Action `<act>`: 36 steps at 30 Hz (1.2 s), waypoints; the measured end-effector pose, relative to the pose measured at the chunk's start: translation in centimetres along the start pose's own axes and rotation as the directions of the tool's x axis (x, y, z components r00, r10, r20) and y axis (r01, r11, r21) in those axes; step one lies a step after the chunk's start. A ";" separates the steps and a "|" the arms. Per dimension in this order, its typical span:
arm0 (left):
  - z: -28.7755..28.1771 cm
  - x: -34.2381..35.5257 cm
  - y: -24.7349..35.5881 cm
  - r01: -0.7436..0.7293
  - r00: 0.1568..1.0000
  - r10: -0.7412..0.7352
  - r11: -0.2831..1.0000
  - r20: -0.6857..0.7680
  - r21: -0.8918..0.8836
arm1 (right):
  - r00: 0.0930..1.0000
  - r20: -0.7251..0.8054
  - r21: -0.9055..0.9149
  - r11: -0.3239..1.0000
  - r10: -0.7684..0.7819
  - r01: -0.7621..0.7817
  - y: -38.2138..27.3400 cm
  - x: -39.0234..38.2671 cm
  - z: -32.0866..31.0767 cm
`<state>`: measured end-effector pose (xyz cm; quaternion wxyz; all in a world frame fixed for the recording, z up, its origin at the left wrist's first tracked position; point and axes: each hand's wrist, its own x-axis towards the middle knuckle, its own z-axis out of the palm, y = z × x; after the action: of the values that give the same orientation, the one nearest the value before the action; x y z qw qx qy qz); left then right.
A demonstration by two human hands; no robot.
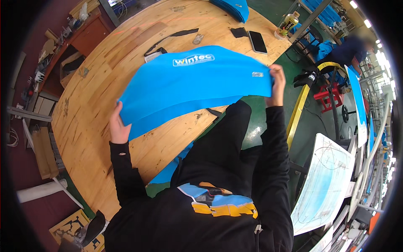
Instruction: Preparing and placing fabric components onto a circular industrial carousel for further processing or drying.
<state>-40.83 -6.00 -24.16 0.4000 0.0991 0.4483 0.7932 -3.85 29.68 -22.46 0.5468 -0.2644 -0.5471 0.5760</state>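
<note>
A bright blue fabric panel (pixel 189 84) with a curved outline is stretched between my hands above the wooden table. White printing lies near its far edge, and a small silvery patch sits by its right end. My left hand (pixel 119 126) pinches the panel's lower left corner, thumb on the near side. At the right end, my right hand (pixel 276 84) grips the edge, its fingers curled over the far side. Part of each hand's grip is hidden behind the fabric.
Beyond the panel lie a black strap (pixel 176 34), a smartphone (pixel 257 42), a small black cloth piece (pixel 239 32) and a folded blue stack (pixel 233 9). A bottle (pixel 287 25) stands at the table's far right corner. A person (pixel 348 50) works farther right, past a yellow curved frame (pixel 299 109).
</note>
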 end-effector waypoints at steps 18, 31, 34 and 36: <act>1.2 -5.0 4.1 -0.055 0.992 0.060 0.997 -0.107 0.047 | 0.998 0.001 -0.113 0.992 -0.057 0.057 -6.7 -3.7 1.3; 3.0 1.2 6.6 -0.268 0.959 0.273 0.960 -0.070 0.078 | 0.982 0.111 -0.093 0.982 -0.155 0.165 -7.3 4.8 4.1; 2.2 0.6 6.1 -0.225 0.971 0.225 0.974 -0.075 0.012 | 0.981 0.096 -0.037 0.984 -0.168 0.172 -6.3 4.4 4.6; 0.4 0.8 3.6 -0.170 0.983 0.170 0.985 -0.069 0.005 | 0.991 0.120 -0.114 0.991 -0.053 0.067 -3.0 3.8 2.8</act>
<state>-43.17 -6.18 -21.23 0.3150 0.1092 0.4515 0.8276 -6.40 31.63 -17.88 0.5144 -0.2452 -0.6190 0.5404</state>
